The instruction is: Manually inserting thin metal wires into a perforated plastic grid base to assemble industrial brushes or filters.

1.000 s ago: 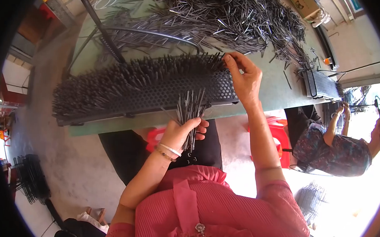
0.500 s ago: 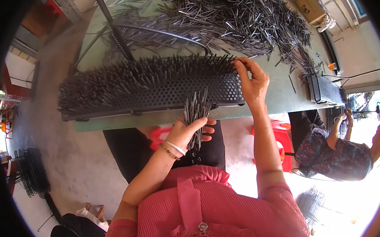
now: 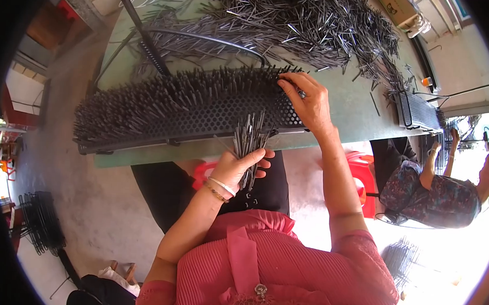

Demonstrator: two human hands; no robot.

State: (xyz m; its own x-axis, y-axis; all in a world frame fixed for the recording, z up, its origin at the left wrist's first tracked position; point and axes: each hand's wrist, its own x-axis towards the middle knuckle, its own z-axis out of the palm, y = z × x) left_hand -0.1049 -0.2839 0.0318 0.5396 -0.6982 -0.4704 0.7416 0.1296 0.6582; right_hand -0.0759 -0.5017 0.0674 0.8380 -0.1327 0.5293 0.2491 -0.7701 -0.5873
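My left hand (image 3: pixel 234 165) is closed around a bundle of thin dark rods (image 3: pixel 249 135), their upper ends fanned out just in front of a long black perforated panel (image 3: pixel 202 119). Many similar rods (image 3: pixel 160 89) stand upright in the panel's holes, densest toward its left end and back edge. Bare holes show along the front strip and near the right end. Over that right end my right hand (image 3: pixel 312 103) has thumb and fingers pinched together at the last standing rods. What lies between those fingertips is too small to make out.
A big heap of loose rods (image 3: pixel 310 24) covers the back of the green table (image 3: pixel 361 111). A black metal bar frame (image 3: pixel 146 39) rises behind the panel. At right, another person (image 3: pixel 431 188) works near a second perforated panel (image 3: pixel 419 114). A red stool (image 3: pixel 361 182) stands below.
My right hand has shifted left along the back of the panel, its fingers now more bent over the holes. The left hand with its bundle has barely moved.
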